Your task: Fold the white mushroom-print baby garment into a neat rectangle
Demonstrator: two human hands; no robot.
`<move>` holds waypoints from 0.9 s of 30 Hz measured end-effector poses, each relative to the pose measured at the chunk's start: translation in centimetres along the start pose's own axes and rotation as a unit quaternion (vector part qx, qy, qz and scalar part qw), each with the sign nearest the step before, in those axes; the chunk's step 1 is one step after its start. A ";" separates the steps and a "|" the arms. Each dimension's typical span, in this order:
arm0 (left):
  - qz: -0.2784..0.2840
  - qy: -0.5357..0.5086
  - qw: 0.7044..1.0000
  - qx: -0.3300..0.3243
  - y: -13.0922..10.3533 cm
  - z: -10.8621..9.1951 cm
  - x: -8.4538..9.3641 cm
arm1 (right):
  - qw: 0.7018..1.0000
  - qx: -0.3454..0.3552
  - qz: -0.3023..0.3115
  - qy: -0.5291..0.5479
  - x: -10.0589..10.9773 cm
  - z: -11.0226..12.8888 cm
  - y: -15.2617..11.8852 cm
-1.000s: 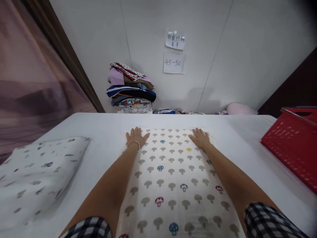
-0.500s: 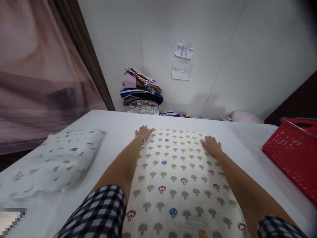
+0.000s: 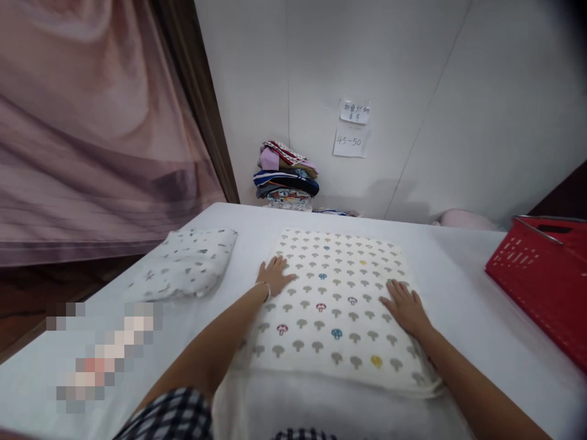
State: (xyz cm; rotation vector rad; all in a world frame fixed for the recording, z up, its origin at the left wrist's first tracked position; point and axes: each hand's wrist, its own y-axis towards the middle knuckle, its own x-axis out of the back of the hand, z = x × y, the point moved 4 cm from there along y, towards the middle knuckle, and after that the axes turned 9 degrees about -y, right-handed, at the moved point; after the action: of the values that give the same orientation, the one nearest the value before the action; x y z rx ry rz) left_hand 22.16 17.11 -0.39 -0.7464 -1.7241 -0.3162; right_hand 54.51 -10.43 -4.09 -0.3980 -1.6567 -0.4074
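Observation:
A folded white cloth with a mushroom print (image 3: 337,290) lies flat on the white table (image 3: 463,305). On its left edge rests my left hand (image 3: 275,276), palm down with the fingers spread and a bracelet at the wrist. My right hand (image 3: 406,305) lies on the right side of the cloth, a little nearer to me, fingers also apart. Neither hand grips anything. Below the cloth's near edge, whitish fabric shows at the bottom of the view. To the left sits another folded white cloth with small grey marks (image 3: 192,260).
A red plastic basket (image 3: 545,281) stands at the right edge. Behind the table is a stack of folded fabrics (image 3: 287,177) against the wall, with two paper notes (image 3: 351,142) above. A pink curtain (image 3: 92,134) hangs at the left. A patch at lower left is pixelated.
Both hands have come back from the cloth's far corners towards me along its sides. The cloth's near edge now shows. The camera view has shifted.

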 end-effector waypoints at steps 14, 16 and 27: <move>-0.008 -0.003 1.000 -0.026 -7.9 0.6 -1.9 | 1.000 -0.012 -0.008 0.023 0.4 -1.3 -7.8; -0.003 -0.010 1.000 -0.024 -7.6 0.3 -1.4 | 0.998 -0.016 0.000 0.060 1.3 -1.1 -7.6; -0.012 -0.025 0.989 -0.148 -17.4 -2.4 -2.5 | 0.909 -0.113 -0.132 0.378 3.7 -4.2 -15.3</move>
State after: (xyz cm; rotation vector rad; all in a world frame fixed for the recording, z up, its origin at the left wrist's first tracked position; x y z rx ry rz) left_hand 13.39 1.73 0.89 -0.9543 -1.7554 -0.5834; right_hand 50.39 -25.74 -0.46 -0.1433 -0.8986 -0.8427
